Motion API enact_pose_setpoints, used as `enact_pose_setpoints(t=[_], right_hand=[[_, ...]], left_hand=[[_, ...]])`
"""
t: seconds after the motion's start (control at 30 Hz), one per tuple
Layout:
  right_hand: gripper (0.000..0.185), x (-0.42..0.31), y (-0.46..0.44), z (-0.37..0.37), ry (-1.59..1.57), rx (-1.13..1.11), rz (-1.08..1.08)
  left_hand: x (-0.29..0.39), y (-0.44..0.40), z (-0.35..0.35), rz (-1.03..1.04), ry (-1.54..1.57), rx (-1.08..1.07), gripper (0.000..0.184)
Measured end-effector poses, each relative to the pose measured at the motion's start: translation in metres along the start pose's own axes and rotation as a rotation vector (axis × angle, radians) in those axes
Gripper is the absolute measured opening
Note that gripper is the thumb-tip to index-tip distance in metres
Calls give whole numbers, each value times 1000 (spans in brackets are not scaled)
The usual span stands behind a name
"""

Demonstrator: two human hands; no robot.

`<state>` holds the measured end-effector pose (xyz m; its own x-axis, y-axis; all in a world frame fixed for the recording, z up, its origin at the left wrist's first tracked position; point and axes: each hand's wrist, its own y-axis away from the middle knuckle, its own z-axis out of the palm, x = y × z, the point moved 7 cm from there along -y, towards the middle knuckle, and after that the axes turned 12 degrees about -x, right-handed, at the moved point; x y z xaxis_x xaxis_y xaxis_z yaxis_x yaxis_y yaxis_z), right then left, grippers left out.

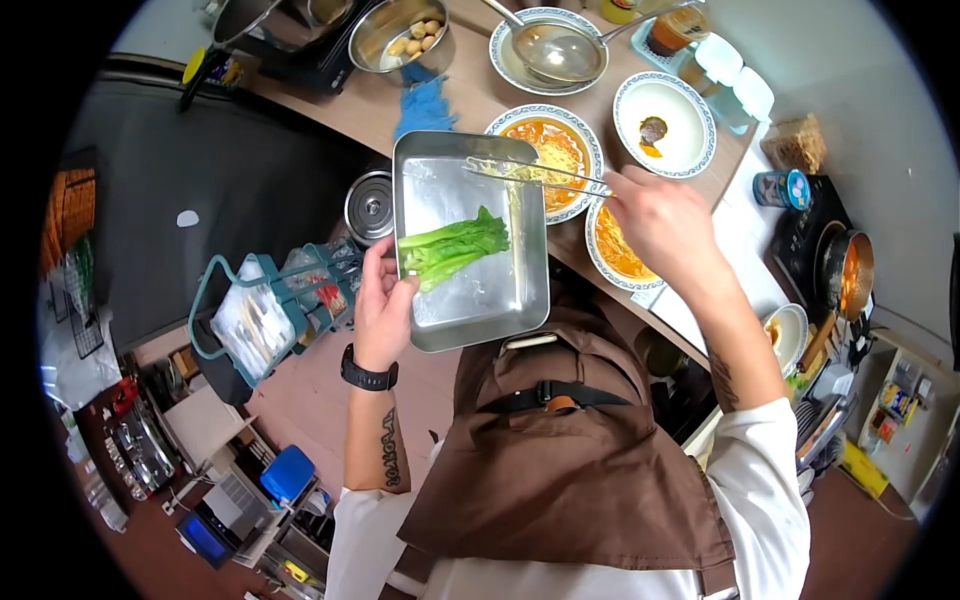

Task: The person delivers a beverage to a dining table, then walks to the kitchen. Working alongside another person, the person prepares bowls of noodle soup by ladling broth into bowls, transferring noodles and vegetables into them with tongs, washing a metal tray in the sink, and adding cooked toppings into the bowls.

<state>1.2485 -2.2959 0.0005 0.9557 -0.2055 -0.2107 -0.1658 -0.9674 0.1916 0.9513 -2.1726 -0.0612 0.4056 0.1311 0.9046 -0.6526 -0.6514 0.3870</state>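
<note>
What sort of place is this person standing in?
A kitchen, most likely: the left hand holds a metal tray of green leaves, a bowl of orange food sits on the counter, and there's a pan.

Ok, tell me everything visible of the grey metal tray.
The rectangular grey metal tray has rounded corners, raised walls and a shiny bottom. The left hand holds its left side, in front of the brown apron. Green leafy stalks lie inside; pale strands show near the far right corner, by long metal tongs; whether these touch it is unclear.
</note>
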Motion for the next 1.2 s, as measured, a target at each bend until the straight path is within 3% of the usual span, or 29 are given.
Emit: enact_pose_setpoints(t=[0.1,0.2,0.37,0.6,0.8,1.0,1.2], right_hand=[[20,14,-5,23,80,-110,72],[18,7,19,-11,-14,-156,53],[20,-25,21,11,-173,-142,-241],[15,12,16,57,-320,1,9],[9,11,24,56,-147,70,132],[9,14,36,41,3,90,179],[5,-12,46,17,-184,67,57]], left_hand=[[2,0,3,8,3,9,51],[0,3,0,-3,11,15,51],[-1,0,5,33,17,-1,52],[3,1,5,55,-3,50,55],[14,3,10,35,-27,56,55],[17,2,17,-30,-94,32,53],[18,-1,19,-14,-47,24,51]])
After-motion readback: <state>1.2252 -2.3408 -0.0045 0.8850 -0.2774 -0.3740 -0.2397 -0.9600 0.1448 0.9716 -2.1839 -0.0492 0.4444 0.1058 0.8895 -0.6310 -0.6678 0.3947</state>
